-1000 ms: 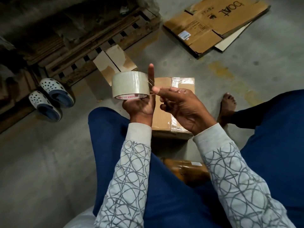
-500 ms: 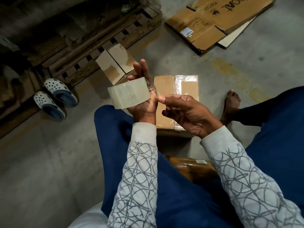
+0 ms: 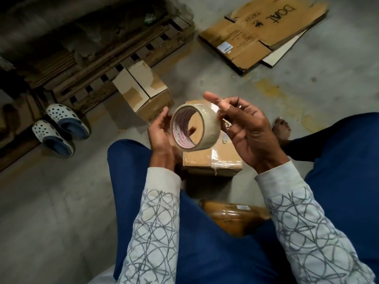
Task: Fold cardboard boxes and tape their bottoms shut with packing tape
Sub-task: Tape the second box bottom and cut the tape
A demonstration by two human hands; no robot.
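Lying at the far left of the concrete floor [image 3: 51, 201] are a pair of perforated clogs [image 3: 59, 130], just beside a wooden pallet [image 3: 114, 64]. A small cardboard box [image 3: 143, 89] with open flaps is sitting just in front of the pallet. The left hand [image 3: 162, 136] is gripping the packing tape roll [image 3: 196, 128] from the left, its fingers [image 3: 164, 113] curling round the rim. The roll is hanging in the air above a taped cardboard box [image 3: 213, 160], which is resting on the floor between the knees. The right hand [image 3: 250, 132] is closing on the roll's right side, fingers [image 3: 224, 117] curling against the outer band, thumb lifted; whether they are pinching a loose end I cannot tell. Flattened cardboard [image 3: 262, 31] is lying at upper right.
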